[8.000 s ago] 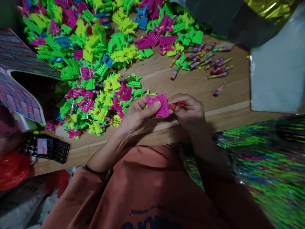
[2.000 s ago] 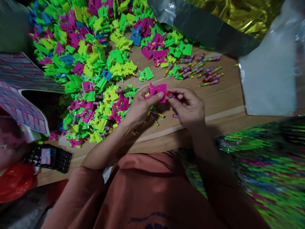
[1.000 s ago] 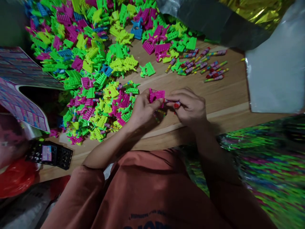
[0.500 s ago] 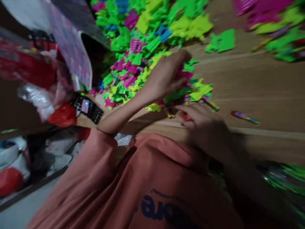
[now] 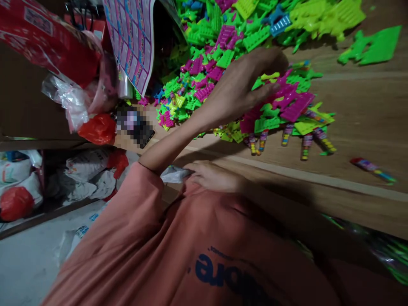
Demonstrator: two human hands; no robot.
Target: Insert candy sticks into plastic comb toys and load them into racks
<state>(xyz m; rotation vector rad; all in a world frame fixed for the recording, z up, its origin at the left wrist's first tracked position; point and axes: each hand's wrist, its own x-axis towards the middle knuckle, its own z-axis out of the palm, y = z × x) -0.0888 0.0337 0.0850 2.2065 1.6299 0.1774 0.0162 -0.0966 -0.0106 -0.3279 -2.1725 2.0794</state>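
Note:
My left hand (image 5: 251, 80) reaches over a heap of small plastic toy pieces (image 5: 204, 85) in green, pink, yellow and blue. Its thumb and fingers are apart, with the thumb beside a pink plastic piece (image 5: 298, 106); the fingertips are partly hidden. Low in front of my shirt, my right hand (image 5: 216, 176) stretches its fingers leftward to a whitish clear plastic bag (image 5: 174, 174) below the table edge. No held item shows in it. Several slim tubes of coloured candies (image 5: 306, 146) lie along the near side of the heap, and another candy tube (image 5: 372, 170) sits apart at the right.
A printed purple-and-blue sheet (image 5: 134, 42) leans left of the heap. A phone-like device (image 5: 134, 125), blurred out, lies beside a red plastic bag (image 5: 98, 129). Filled bags (image 5: 86, 165) sit on a lower shelf. Larger green pieces (image 5: 379, 46) lie at the far right of the table (image 5: 357, 114).
My right hand has moved left, from the candy tubes to the clear bag by my shirt, and the red item in it no longer shows. My left hand stays over the heap. The view has shifted.

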